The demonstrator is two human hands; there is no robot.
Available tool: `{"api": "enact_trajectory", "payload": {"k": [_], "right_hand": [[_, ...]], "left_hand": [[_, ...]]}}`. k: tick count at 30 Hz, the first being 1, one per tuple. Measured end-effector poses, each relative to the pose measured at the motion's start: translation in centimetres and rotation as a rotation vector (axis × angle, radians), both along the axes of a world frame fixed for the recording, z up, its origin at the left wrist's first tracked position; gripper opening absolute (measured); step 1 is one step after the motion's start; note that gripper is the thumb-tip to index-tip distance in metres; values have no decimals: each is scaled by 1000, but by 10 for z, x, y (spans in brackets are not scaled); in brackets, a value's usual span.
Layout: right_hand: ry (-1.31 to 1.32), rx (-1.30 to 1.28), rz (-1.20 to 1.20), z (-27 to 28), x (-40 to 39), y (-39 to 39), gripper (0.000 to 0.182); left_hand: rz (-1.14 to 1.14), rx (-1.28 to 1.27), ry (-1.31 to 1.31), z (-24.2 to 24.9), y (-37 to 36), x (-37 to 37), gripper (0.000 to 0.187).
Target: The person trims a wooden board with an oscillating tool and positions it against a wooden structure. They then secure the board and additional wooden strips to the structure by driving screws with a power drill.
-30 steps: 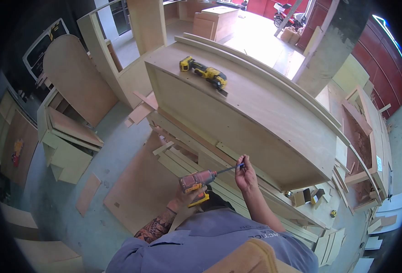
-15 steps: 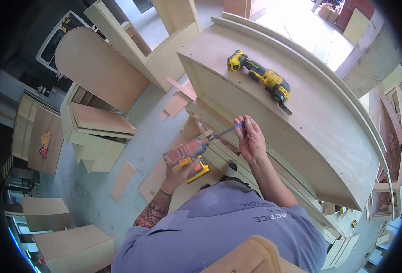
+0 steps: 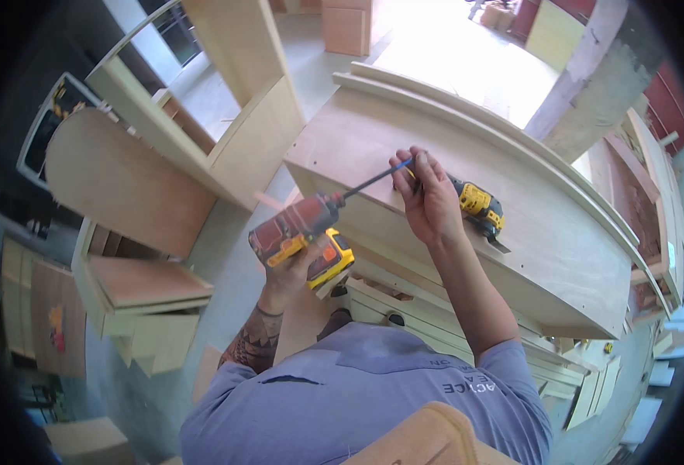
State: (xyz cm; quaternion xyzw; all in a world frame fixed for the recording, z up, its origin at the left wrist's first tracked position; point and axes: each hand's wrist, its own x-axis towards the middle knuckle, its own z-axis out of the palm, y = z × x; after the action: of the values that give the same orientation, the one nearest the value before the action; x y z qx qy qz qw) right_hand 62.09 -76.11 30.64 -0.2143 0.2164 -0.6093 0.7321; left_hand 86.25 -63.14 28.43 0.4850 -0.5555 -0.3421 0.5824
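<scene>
My left hand (image 3: 284, 271) is wrapped round the grip of a red-and-yellow cordless drill (image 3: 295, 225), which has a yellow-and-black battery at its base. A long thin dark bit (image 3: 369, 184) sticks out of its chuck, pointing up and to the right. At the far end, which has a blue part, the fingers of my right hand (image 3: 429, 198) are closed round the tip; whether a small screw is there too is hidden. Just behind that hand, a yellow-and-black oscillating multi-tool (image 3: 477, 205) lies on the pale plywood top of a long curved cabinet (image 3: 559, 240).
Left of me stand a round-topped board (image 3: 129, 182), a stepped plywood piece (image 3: 144, 294) and a tall open frame (image 3: 253, 132). A pillar (image 3: 590, 85) rises behind the cabinet at right. Wooden strips (image 3: 404, 314) lie near my feet.
Both hands have risen with the drill and bit, and my right hand now overlaps the multi-tool in view. The camera view has shifted too. The grips look the same.
</scene>
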Motion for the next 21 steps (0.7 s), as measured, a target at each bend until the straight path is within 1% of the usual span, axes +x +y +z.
{"api": "enact_trajectory", "payload": {"k": [2,3,5,6,7,8,9,10,11,13,14,15,16,17,18,19,20,21], "right_hand": [[-11,-17,-36,18,11,-26,30],[5,-23,-55,21,13,-42,30],[-45,12,-41,27,18,-71,35],[-78,80,-61,30,24,-78,40],[-65,72,-68,27,24,-88,40],[85,93,-77,15,16,-101,41],[234,118,-87,2,6,-114,41],[547,128,-122,-7,-6,-130,44],[555,122,-130,-24,-18,-155,44],[1314,-24,-320,-57,-38,-203,52],[1321,-28,-326,-58,-41,-215,52],[1763,-169,-468,-59,-45,-227,55],[2201,-325,-611,-59,-48,-239,59],[2205,-336,-616,-58,-51,-250,59],[2307,-400,-500,-57,-54,-262,59],[2403,-459,-374,-58,-55,-271,59],[2433,-466,-305,-58,-57,-279,54],[2430,-470,-303,-64,-63,-289,54]], "left_hand": [[-67,-70,37,6,-43,14,19],[-85,-77,54,6,-66,20,19],[-105,-224,-38,18,-113,23,17],[-112,-230,-23,20,-133,21,17],[-112,-235,51,22,-154,16,20],[-112,-240,123,23,-176,11,24],[-106,-311,127,16,-198,8,23],[-129,-280,197,17,-213,2,24],[-153,-250,267,19,-225,-5,24],[-163,-203,197,13,-247,-14,26],[-178,-104,260,5,-259,-22,26],[-180,-110,266,-7,-272,-29,26],[-173,-153,207,-23,-284,-37,26],[-163,-198,147,-25,-291,-40,26],[-159,-218,94,-28,-297,-42,27],[-156,-223,95,-26,-299,-43,27],[-191,-208,31,-23,-298,-44,28],[-226,-191,-34,-19,-299,-43,29]]}}
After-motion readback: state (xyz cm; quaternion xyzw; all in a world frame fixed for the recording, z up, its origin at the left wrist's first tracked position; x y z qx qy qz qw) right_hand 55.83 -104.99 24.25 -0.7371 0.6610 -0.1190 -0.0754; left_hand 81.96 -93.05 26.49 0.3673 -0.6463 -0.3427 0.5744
